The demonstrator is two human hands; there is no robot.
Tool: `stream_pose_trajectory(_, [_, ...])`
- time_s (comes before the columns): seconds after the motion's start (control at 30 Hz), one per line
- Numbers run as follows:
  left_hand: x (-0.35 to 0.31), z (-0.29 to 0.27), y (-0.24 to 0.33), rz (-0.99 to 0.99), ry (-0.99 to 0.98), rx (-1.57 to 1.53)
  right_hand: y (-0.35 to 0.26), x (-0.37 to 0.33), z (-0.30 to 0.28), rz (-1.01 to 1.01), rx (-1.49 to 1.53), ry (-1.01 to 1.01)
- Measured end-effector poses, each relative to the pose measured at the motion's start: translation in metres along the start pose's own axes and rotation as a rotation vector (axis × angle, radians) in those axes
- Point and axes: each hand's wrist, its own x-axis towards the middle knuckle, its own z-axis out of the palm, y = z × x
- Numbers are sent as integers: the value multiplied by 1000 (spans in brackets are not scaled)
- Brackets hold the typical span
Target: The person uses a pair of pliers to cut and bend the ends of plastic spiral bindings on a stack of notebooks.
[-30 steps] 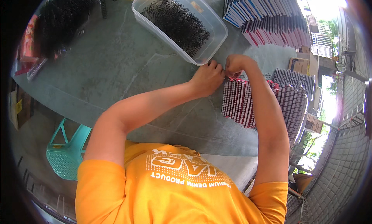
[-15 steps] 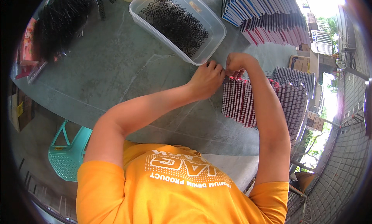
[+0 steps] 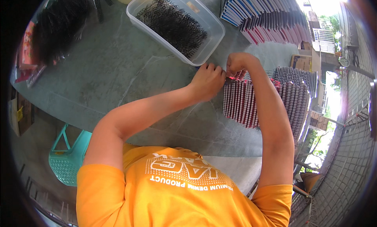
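Over a grey table (image 3: 98, 70), gridded wall (image 3: 347, 148) rightward, left hand (image 3: 208, 80) and right hand (image 3: 238, 63) nearly meet at notebooks (image 3: 240, 103), grip unclear

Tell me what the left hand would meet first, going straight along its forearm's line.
The bare left hand would probably meet the bare, curled right hand first. Depth is unclear, so it might instead brush the red and white striped stack of spiral notebooks.

Tub (image 3: 215, 27), 12 o'clock: see-through plastic, smooth, kinda glossy
Black coils (image 3: 172, 27) inside: wiry, metal or plastic, can't tell from here
Tabletop (image 3: 110, 70), 10 o'clock: smooth, stone-look, soft sheen
Spiral-bound stack (image 3: 238, 105), 3 o'clock: rough, ridged spines
Stool (image 3: 64, 164), 8 o'clock: moulded plastic
Shirt (image 3: 165, 203), 6 o'clock: matt cloth, printed
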Motion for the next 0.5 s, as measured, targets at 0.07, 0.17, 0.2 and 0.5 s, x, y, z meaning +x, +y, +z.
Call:
stream_pose_trajectory(0.07, [1, -4, 1, -8, 14, -1, 6, 3, -1, -11, 47, 2])
stream_pose_trajectory(0.17, [5, -2, 3, -3, 30, 11, 7, 5, 0, -8, 44, 24])
stream_pose_trajectory(0.2, [5, 0, 3, 1, 32, 16, 6, 4, 0, -3, 31, 33])
stream_pose_trajectory(0.5, [8, 5, 1, -44, -110, -123, 9, 7, -2, -54, -52, -15])
